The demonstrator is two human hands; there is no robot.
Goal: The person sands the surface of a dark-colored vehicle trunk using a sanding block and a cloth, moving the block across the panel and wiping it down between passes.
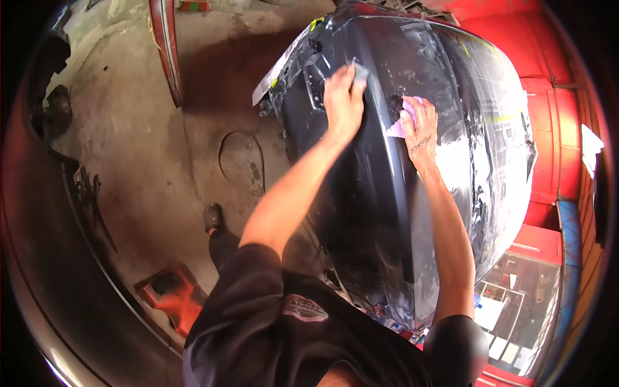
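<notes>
Both arms reach over a dark grey car body panel (361, 219) with a wet-looking sheen and pale smears. My left hand (343, 106) is closed on a small grey piece, perhaps a sanding sheet (362, 71), pressed to the panel near its raised crease. To its right, my right hand (422, 138) grips a crumpled pink-purple cloth (396, 129), which touches the surface. The fingers partly cover both items. Left of my left hand there is a recess (314, 80) in the panel.
Clear plastic film (493, 122) covers the car's right side. Another dark car (84, 277) stands at the left. A red-and-black object (171, 293) and a thin looped cord (220, 151) lie on the concrete floor (142, 129). Red panels (545, 142) line the right.
</notes>
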